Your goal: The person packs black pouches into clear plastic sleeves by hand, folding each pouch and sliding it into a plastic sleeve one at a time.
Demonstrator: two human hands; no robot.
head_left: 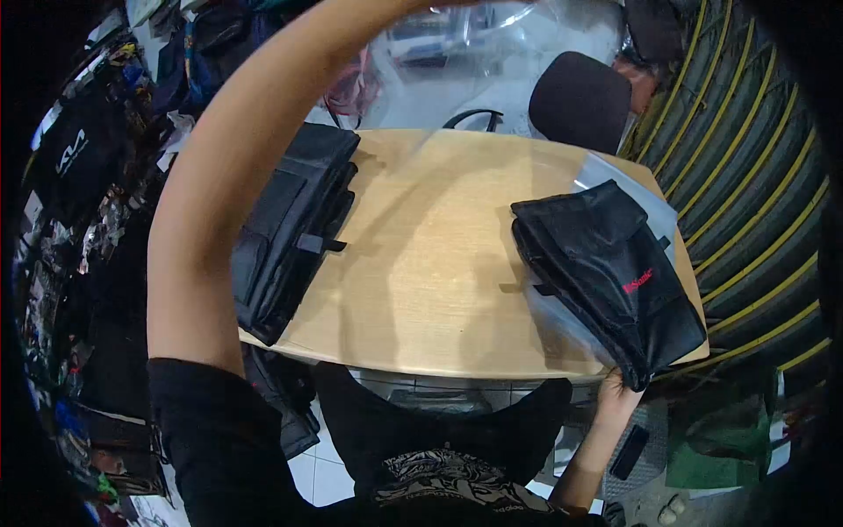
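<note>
R hand grasping blk bag | prob. faux-leather, red print | L hand off-frame, can't tell

Black bag, flap and red lettering up, lies angled over clear plastic at surface's right end, near corner in right hand; dark folded bags stacked left.

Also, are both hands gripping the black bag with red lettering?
No, the right hand holds the black bag while the left arm reaches away.
</note>
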